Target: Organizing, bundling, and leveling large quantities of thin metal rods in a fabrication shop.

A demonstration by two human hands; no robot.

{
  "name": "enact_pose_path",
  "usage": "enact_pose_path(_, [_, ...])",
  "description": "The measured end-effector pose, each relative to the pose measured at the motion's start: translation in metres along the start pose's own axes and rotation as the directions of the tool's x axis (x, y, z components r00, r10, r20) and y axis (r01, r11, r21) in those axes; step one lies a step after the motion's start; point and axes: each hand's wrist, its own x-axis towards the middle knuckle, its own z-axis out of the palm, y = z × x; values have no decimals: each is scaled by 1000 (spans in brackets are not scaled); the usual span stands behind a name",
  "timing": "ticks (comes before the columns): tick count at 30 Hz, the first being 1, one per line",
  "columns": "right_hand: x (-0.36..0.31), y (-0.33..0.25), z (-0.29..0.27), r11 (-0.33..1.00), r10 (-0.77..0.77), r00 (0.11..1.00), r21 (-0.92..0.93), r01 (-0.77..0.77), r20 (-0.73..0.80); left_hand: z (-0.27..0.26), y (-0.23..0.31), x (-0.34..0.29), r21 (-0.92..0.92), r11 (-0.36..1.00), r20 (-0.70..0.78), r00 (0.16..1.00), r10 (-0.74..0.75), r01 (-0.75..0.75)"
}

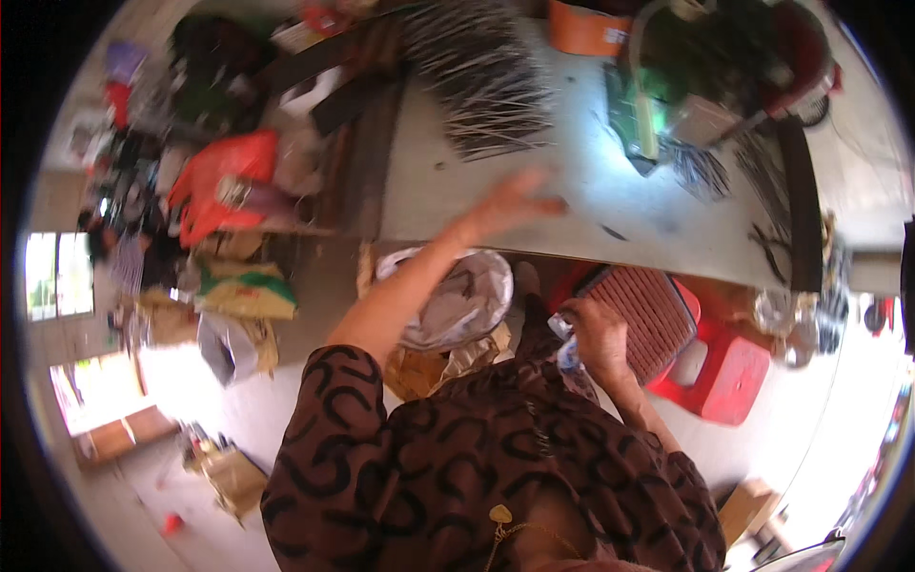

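Note:
My left hand (515, 202) reaches over the grey worktable (419, 205), blurred by motion, its fingers stretched apart and holding nothing. Beyond it lies a broad pile of thin dark strips (491, 86). Close to my body, my right hand (600, 338) is closed around what looks like a small plastic bottle (569, 356), clear with blue and white on it. The fingers hide most of that bottle. A small dark piece (613, 232) lies on the table to the right of my left hand.
A green machine (634, 119) with a bright lamp stands at the back right, loose strips beside it. Below the table edge are a lined bin (448, 319), a ribbed brown mat (640, 310) and a red plastic stool (729, 377). An orange container (586, 29) sits at the back.

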Motion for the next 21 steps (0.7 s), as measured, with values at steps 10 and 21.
enact_pose_path(10, [11,-80,2,701,416,895,684,-202,-162,150,-5,-184,-549,827,65,993,-102,121])
enact_pose_path(21, [-69,-89,58,199,533,762,821,-535,367,174,-6,-230,-280,950,-583,811,-54,-137])
